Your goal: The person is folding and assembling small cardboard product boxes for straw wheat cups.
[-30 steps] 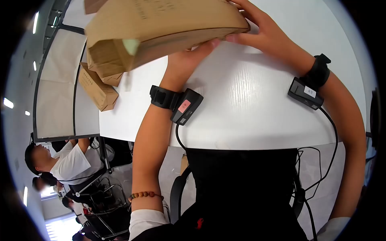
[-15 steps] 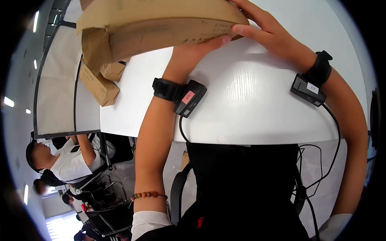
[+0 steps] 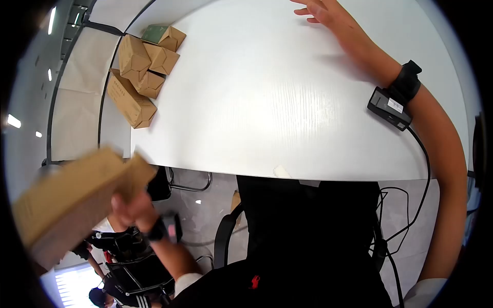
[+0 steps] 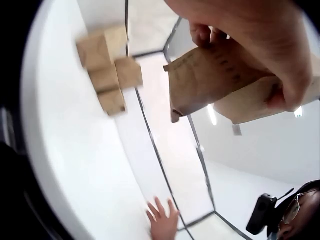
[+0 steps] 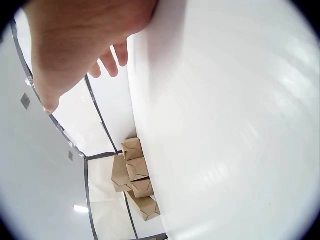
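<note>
My left hand [image 3: 134, 209] grips one end of a long brown kraft paper bag [image 3: 72, 195], out beyond the table's left front edge; both are blurred in the head view. In the left wrist view, fingers and thumb curl round the bag [image 4: 200, 82], which has dark printing on its side. Over the far part of the table, my right hand [image 3: 331, 20] holds nothing, its fingers apart and relaxed. The right wrist view shows that hand [image 5: 90, 45] with its fingertips just off the white surface.
Several brown paper packages [image 3: 146, 84], one with a green side, are piled at the table's far left against a low partition [image 3: 74, 113]. The white table [image 3: 257, 113] has a small pale scrap [image 3: 281, 171] at its front edge. Chairs and people are at lower left.
The left hand has swung the paper bag from over the table down to the lower left, past the edge. The right hand has let go of it and stays over the table.
</note>
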